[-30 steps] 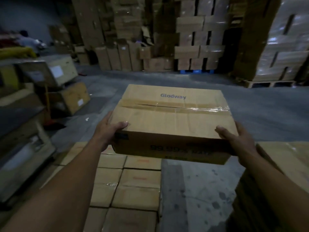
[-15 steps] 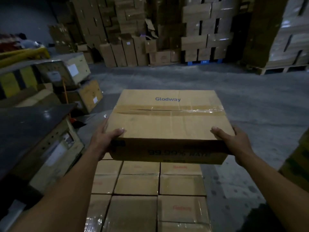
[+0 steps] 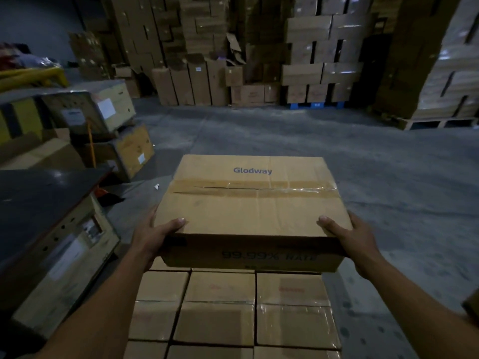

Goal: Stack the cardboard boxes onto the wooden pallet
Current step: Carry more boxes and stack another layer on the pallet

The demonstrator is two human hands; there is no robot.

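Observation:
A taped brown cardboard box (image 3: pixel 252 203) printed "Glodway" is carried in front of me, above the far end of a layer of similar stacked boxes (image 3: pixel 220 320). My left hand (image 3: pixel 153 237) grips its near left corner, thumb on top. My right hand (image 3: pixel 355 239) grips the near right corner the same way. The fingers of both hands are hidden under and behind the box. The pallet beneath the stacked boxes is hidden.
A dark-topped crate (image 3: pixel 51 229) stands close on the left, with more labelled cartons (image 3: pixel 103 112) behind it. Tall box stacks (image 3: pixel 311 60) line the back wall, and a loaded wooden pallet (image 3: pixel 440 123) sits at far right. Grey concrete floor (image 3: pixel 388 177) lies ahead.
The view has swung right and the carried box has moved over the stacked layer, dropping slightly toward it. Both hands keep the same hold.

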